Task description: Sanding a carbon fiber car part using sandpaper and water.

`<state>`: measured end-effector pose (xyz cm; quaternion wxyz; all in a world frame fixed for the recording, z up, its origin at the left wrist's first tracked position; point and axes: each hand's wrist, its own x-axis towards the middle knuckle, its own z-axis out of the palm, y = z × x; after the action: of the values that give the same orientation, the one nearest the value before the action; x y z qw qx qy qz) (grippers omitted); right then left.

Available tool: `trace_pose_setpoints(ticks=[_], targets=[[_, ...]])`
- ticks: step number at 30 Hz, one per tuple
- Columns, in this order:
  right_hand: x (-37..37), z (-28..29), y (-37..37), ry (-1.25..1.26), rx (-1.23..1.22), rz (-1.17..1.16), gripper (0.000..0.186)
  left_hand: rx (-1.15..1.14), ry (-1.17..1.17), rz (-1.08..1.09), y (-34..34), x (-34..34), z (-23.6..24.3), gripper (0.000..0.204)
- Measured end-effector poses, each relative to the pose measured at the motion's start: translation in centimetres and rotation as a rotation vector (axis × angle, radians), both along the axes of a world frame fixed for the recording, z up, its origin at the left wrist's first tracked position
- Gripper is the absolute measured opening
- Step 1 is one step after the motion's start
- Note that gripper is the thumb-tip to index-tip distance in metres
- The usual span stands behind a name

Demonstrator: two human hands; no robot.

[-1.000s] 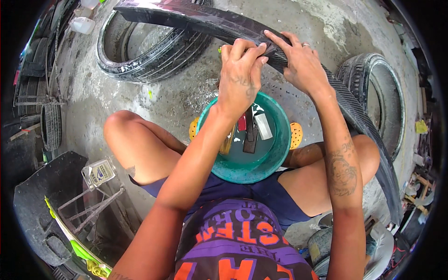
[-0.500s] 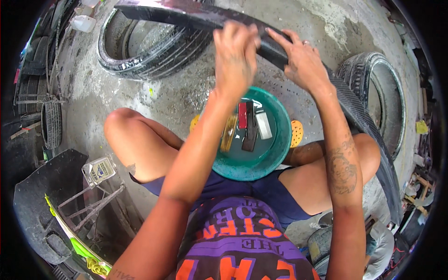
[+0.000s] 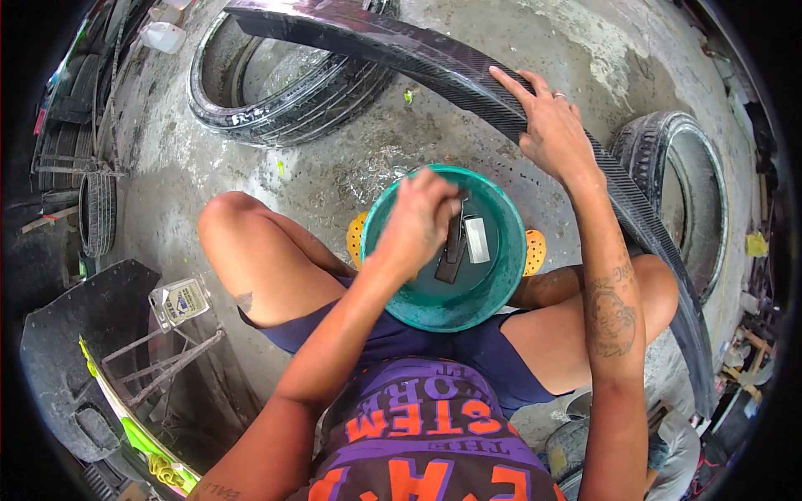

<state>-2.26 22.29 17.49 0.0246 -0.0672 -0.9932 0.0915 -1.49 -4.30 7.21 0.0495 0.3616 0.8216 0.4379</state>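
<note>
My left hand, blurred by motion, is over the green basin, fingers curled; whether it holds anything is unclear. It partly hides the basin's water and contents, among which a white block and a dark bar show. My right hand grips a long, curved, black carbon-fibre-patterned strip, index finger stretched along it. The strip arcs from the upper left, over a tire, down my right side. The basin sits between my bent legs, with perforated yellow footwear showing beside it.
A tire lies at upper left, another behind the strip at right. White jugs stand at top left, stacked tires along the left, a black panel and metal frame at lower left, clutter at right.
My left hand has left the strip and dropped down into the basin's area. My right hand stays on the strip, slightly shifted in view.
</note>
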Motion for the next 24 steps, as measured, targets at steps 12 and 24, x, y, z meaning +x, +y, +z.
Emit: trace_pose_setpoints(ticks=[12, 24], targets=[[0.0, 0.3, -0.3, -0.022, 0.029, -0.009, 0.103, -0.362, -0.119, -0.008, -1.2, 1.2, -2.9, 0.016], [0.2, -0.1, 0.0, 0.026, 0.023, 0.024, 0.101, 0.164, 0.359, 0.129, 8.1, -9.9, 9.3, 0.018]])
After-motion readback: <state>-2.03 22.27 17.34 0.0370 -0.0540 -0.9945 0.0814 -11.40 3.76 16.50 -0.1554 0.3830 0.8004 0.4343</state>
